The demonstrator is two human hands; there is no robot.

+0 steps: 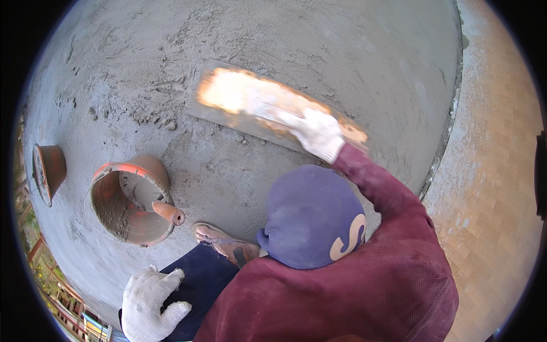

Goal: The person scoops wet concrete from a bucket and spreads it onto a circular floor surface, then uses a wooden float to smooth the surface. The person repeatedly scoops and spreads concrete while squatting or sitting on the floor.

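My right hand [315, 131], in a white glove, grips a long metal float [233, 91] with a rust-mottled, sunlit top, lying at a slant on the grey wet mortar surface [342, 45]; the float is slightly blurred. At lower left my left hand [152, 301], also gloved, has its fingers apart over a dark-blue trouser leg [199, 273]. Nearer that hand, a mortar-smeared orange bucket [108, 199] holds some grey mortar and a tool with a rounded orange-brown handle [168, 212].
A second, smaller bucket [54, 171] stands at far left. A bare foot in a sandal [225, 239] rests beside the orange bucket. A blue-purple cap [305, 211] fills the lower middle above maroon clothing. Along the right runs tan tiled flooring [496, 171]; greenery and clutter show beyond the left edge.
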